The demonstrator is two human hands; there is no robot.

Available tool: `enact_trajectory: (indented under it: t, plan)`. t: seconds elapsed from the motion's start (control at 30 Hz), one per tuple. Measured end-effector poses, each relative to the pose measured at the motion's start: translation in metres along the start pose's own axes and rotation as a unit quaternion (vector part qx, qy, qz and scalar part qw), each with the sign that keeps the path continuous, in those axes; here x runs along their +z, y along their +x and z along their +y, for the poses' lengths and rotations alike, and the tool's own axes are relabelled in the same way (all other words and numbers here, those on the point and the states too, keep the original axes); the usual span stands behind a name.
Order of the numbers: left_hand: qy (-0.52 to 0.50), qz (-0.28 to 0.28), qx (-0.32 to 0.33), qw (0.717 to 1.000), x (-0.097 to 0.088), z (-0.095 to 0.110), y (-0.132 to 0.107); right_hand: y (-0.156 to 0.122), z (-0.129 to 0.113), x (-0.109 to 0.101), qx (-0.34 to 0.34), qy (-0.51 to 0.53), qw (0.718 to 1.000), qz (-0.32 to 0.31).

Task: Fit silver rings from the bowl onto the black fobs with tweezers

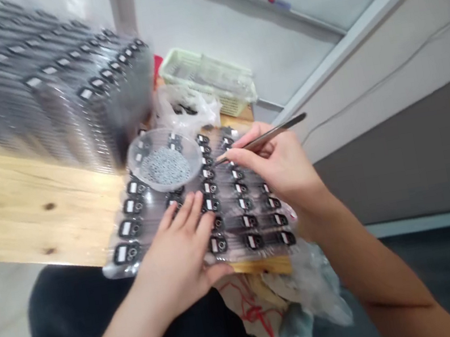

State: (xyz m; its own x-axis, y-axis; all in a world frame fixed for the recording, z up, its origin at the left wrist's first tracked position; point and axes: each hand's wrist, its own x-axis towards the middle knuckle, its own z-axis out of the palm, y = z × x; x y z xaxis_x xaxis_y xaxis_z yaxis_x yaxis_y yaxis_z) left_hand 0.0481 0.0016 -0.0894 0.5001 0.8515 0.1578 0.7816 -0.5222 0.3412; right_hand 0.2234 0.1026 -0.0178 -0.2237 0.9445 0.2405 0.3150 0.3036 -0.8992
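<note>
A clear plastic tray (239, 252) lies on the wooden table, with rows of small black parts (243, 204) in its pockets, each bearing a white or dark patch. My left hand (179, 242) rests on the tray with its fingers spread. In my right hand (282, 162) is a pair of dark tweezers (275, 132), pinched between thumb and fingers, their tips down at a column of the black parts. Whether the tips hold anything is too small to tell. A round clear tub (196, 167) of tiny grey pieces (166, 165) stands on the tray's far left part.
Tall stacks of similar filled trays (64, 86) stand at the back left. Behind the tray are a white plastic bag (191, 108) and a pale green basket (209, 76). Below the table edge are plastic bags (317, 285) and red string (256, 314).
</note>
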Motion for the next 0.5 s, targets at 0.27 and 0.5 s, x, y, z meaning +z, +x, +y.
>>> enact_trajectory:
  t: [0.27, 0.5]
  plan:
    - [0.044, 0.028, 0.035, 0.998, 0.005, -0.002, 0.002, -0.098, 0.030, -0.057, 0.193, 0.001, 0.980, -0.044]
    - [0.022, 0.024, 0.004, 0.999, 0.003, 0.000, 0.001, -0.122, 0.037, -0.058, 0.184, -0.032, 0.982, -0.028]
